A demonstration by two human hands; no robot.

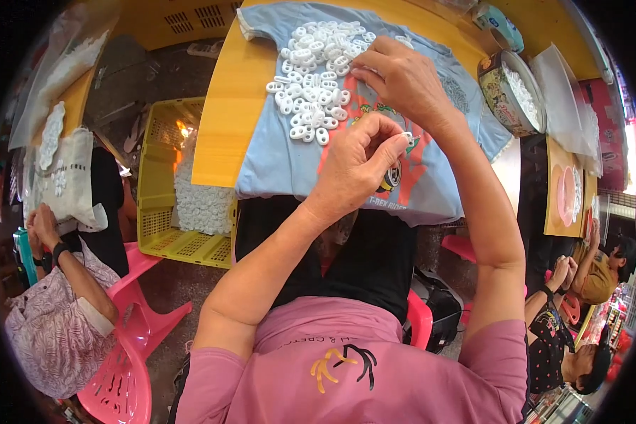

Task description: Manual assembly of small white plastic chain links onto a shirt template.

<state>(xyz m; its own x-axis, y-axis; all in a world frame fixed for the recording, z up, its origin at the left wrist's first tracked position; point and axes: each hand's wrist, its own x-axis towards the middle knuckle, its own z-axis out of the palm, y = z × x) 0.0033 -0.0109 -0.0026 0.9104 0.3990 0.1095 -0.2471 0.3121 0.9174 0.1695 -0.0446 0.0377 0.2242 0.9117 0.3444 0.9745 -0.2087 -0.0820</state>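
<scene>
A heap of small white oval plastic pieces with two holes (pixel 311 88) lies on a light blue T-shirt with a printed picture (pixel 261 152), spread over the table. My left hand (pixel 357 166) is closed above the shirt's lower part. Between its thumb and forefinger it pinches one small white plastic piece (pixel 408 137), which sticks out at the fingertips. Farther off, my right hand (pixel 406 81) reaches to the right edge of the heap. Its fingers are bent, with thumb and forefinger drawn together beside the pieces; anything between them is hidden.
A yellow plastic crate (pixel 155 205) holding a bag of white pieces (pixel 203 205) stands left of the yellow table (pixel 215 141). On the right is a round tin (pixel 505 106) with white contents. People sit at both sides, near pink plastic chairs (pixel 131 332).
</scene>
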